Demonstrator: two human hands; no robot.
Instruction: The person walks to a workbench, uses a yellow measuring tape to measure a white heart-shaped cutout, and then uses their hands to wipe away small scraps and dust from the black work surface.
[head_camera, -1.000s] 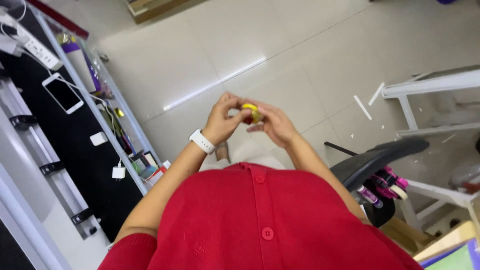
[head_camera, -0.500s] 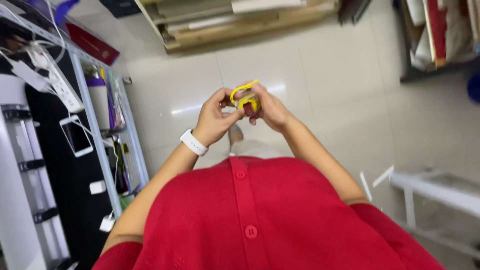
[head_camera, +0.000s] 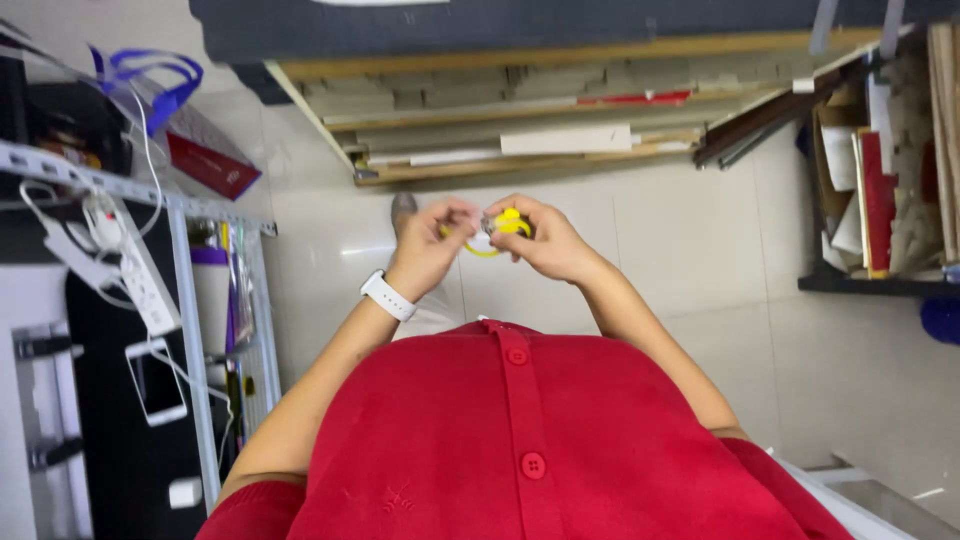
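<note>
The view swings further along the floor: stacked wooden boards (head_camera: 500, 140) now lie ahead, the white frame is gone, and the yellow loop (head_camera: 497, 232) hangs lower between both hands.

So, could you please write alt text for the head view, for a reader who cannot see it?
Seen from above, a person in a red shirt holds a small yellow ring between the left hand and right hand, over a pale tiled floor. A white wristband is on the left wrist; a rack with a power strip stands at left.
</note>
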